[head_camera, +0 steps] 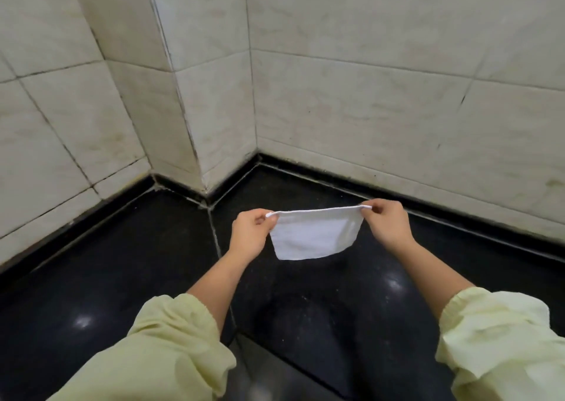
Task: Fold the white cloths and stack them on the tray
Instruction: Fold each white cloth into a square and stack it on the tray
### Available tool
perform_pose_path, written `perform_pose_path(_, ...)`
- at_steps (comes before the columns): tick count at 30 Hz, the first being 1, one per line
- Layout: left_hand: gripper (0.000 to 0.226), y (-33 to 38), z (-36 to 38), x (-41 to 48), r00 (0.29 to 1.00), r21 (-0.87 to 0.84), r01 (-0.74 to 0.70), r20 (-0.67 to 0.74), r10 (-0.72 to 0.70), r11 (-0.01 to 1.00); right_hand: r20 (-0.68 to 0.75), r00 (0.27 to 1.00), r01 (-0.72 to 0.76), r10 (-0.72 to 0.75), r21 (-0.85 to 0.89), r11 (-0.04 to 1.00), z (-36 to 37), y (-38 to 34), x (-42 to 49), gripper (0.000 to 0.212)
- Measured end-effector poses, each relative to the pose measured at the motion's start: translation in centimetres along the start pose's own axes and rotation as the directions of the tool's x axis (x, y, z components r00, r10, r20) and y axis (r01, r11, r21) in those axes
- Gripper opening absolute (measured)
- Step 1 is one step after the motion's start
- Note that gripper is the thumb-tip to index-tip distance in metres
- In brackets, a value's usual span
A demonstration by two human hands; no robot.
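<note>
A white cloth (315, 234) hangs stretched between two hands above a glossy black worktop (122, 263). The left hand (250, 235) pinches its upper left corner, the right hand (386, 224) its upper right corner. Pale yellow-green sleeves (171, 348) are pushed up both forearms. Cream tiled walls (367, 94) meet the worktop's far edge.

Hidden and cut-off items, head view

Both top corners of the cloth (315, 235) are partly covered by the pinching fingers of the left hand (249, 232) and right hand (386, 226), and its layer count cannot be told. The left sleeve (165, 348) runs off the bottom edge, the right sleeve (501, 339) off the bottom and right edges. A grey patch (263, 379) at bottom centre is blurred, unidentifiable. The black surface (91, 263) is cut by the left, right and bottom edges, the wall (367, 79) by the top and sides.
</note>
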State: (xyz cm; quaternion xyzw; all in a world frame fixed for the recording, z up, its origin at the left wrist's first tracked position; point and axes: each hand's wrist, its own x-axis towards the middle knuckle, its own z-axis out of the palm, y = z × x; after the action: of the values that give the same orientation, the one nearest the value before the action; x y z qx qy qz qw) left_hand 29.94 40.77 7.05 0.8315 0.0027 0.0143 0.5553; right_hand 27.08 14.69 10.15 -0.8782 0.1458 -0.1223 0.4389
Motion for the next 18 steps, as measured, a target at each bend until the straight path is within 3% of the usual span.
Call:
perform_pose_path(4, 0.015, 0.8, 1.4, 3.2, 0.994, -0.053, -0.025, 0.102, 0.03, 0.998, -0.082, 0.995, -0.058, 0.06, 0.032, 0.998, -1.2, 0.9, 1.5, 0.015)
perform_pose_path(8, 0.013, -0.7, 1.7, 4.2, 0.955, -0.054, 0.009, 0.296, 0.007, 0.998, -0.035, 0.992, -0.122, 0.121, -0.002, 0.993, -2.2, 2.7, 1.1, 0.01)
perform_pose_path(13, 0.021, -3.0, 2.0, 3.4, 0.79, 0.092, 0.173, 0.582, -0.194, 0.981, 0.205, 0.931, -0.296, 0.303, -0.065, 0.953, -2.6, 6.9, -0.7, 0.015)
perform_pose_path(18, 0.025, -6.0, 3.5, 1.8, 0.672, 0.238, 0.256, 0.653, -0.35, 0.937, 0.442, 0.787, -0.4, 0.43, -0.165, 0.902, -1.8, 10.2, -2.3, 0.018)
